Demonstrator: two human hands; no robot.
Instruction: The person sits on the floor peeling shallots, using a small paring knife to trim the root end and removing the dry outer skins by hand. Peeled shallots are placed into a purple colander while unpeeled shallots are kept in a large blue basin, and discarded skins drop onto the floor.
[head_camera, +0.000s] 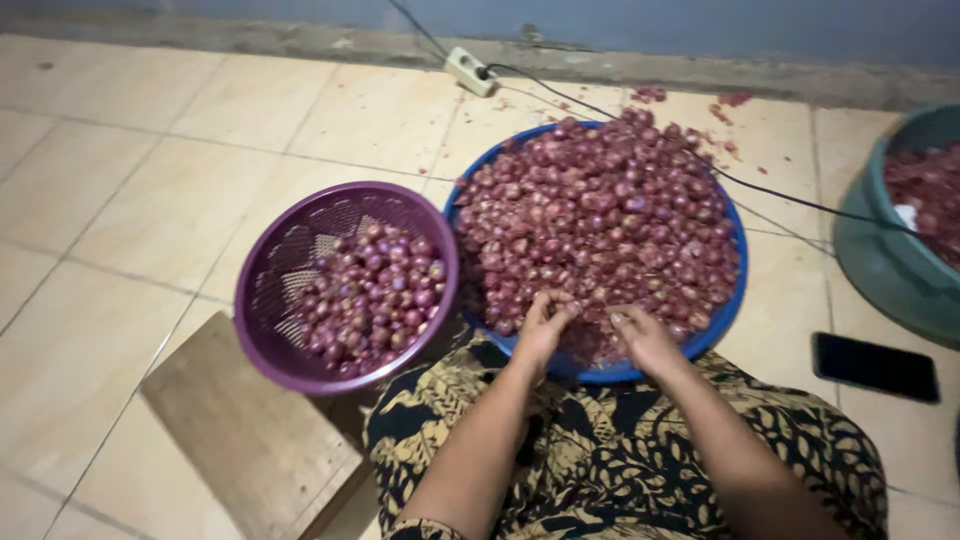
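A wide blue basin (733, 290) on the tiled floor is heaped with unpeeled red shallots (600, 210). Both my hands rest at its near edge among the shallots. My left hand (545, 325) has its fingers curled around a shallot. My right hand (645, 335) pinches at something small, partly hidden by the pile. To the left, a purple perforated basket (275, 250) holds a smaller heap of peeled, shiny shallots (370, 295). My lap is covered by dark patterned cloth (620, 450).
A wooden board (240, 430) lies under the basket's near side. A black phone (875, 366) lies on the floor at right. A green tub (890, 270) with peels stands far right. A power strip (470, 70) and cable run along the back.
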